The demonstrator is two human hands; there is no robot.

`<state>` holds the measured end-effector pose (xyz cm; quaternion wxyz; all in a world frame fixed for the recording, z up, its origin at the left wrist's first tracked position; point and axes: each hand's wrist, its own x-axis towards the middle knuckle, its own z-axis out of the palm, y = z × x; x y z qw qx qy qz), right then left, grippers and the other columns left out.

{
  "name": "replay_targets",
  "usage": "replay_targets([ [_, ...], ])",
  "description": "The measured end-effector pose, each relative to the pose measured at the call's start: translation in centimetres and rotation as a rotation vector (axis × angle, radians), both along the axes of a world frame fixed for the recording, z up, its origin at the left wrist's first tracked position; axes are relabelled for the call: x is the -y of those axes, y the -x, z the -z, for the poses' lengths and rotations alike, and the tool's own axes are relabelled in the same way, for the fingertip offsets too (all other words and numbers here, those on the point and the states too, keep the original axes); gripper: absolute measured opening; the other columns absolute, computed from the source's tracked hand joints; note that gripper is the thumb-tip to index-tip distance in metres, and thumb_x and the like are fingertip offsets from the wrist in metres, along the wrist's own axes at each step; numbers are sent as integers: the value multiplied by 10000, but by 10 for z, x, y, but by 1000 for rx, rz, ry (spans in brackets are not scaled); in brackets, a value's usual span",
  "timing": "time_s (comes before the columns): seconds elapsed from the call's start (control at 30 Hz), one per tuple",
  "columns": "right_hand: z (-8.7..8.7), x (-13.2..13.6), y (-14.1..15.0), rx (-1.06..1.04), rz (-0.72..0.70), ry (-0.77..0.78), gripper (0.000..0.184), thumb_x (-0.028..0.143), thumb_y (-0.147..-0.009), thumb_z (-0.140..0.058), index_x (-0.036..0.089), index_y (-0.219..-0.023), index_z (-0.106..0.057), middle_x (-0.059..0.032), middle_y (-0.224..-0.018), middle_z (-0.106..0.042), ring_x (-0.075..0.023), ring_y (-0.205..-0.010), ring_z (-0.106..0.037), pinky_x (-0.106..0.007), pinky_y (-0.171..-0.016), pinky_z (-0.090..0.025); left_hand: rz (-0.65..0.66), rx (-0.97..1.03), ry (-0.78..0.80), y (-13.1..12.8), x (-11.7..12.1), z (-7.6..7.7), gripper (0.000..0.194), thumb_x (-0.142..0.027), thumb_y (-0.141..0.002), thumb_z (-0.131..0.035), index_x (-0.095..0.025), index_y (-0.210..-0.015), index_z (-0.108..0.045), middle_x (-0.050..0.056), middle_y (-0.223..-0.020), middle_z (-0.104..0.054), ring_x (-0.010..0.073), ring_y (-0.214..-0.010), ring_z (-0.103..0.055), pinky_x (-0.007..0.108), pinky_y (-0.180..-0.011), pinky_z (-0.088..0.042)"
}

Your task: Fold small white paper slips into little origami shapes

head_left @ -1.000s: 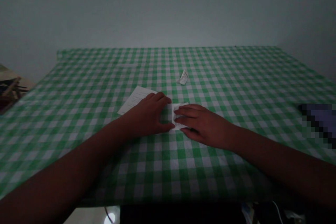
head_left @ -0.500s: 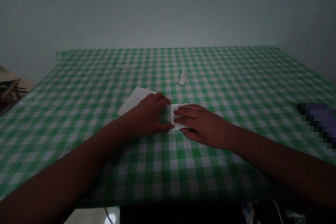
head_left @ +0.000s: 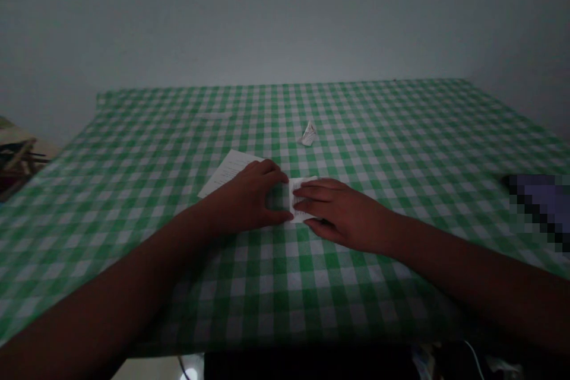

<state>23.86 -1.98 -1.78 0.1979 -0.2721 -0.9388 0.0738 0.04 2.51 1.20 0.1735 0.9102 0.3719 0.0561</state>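
A small piece of white paper [head_left: 297,183] with printed text, apparently folded, lies on the green and white checked cloth between my hands. My right hand [head_left: 341,214] rests on it with flat, slightly spread fingers, hiding most of its right part. At the paper's left edge is my left hand [head_left: 252,197], its thumb and fingers apart; the thumb tip is at the lower left corner and a fingertip is at the upper left one. A larger printed sheet [head_left: 228,168] lies partly under or behind my left hand.
Farther back stands a small crumpled or folded paper piece [head_left: 308,134]. A faint pale strip [head_left: 214,115] lies at the back left. A dark, pixelated flat object [head_left: 541,202] is at the right edge. The checked tablecloth [head_left: 285,291] reaches back to a plain wall [head_left: 285,18].
The camera view has shifted very slightly. Both hands and the paper stay in nearly the same place and pose.
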Motion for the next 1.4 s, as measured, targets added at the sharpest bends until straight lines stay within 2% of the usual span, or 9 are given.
replay_targets([
  [0.53,1,0,0,1,13,20,290,232,-955,-554,138,-1206,-663,-144,-1309,-647,-254,-1286,-551,-483,-1107,-442,-8,49,39,2,-3,1,567,-530,-777,-731,-201,-1210,-571,83,-1234,-552,258,-1174,-518,408,-1042,-425],
  [0.7,0,0,1,-14,7,13,285,223,-942,-571,136,-1196,-667,-152,-1298,-656,-263,-1266,-571,-503,-1100,-449,-16,75,48,4,-6,2,427,-472,-867,-639,-209,-1197,-569,77,-1223,-575,246,-1164,-539,408,-1041,-429],
  [0.9,-2,0,2,10,12,13,288,228,-953,-552,127,-1198,-667,-150,-1303,-650,-259,-1286,-552,-482,-1108,-442,-31,66,38,2,-5,5,445,-421,-871,-636,-222,-1264,-571,75,-1239,-567,238,-1160,-544,396,-1036,-433],
  [1.4,0,0,0,29,14,1,282,246,-966,-539,133,-1191,-667,-133,-1330,-635,-250,-1300,-536,-460,-1125,-424,16,76,60,4,-6,3,379,-346,-877,-639,-222,-1234,-613,66,-1206,-552,221,-1132,-545,378,-1021,-443],
])
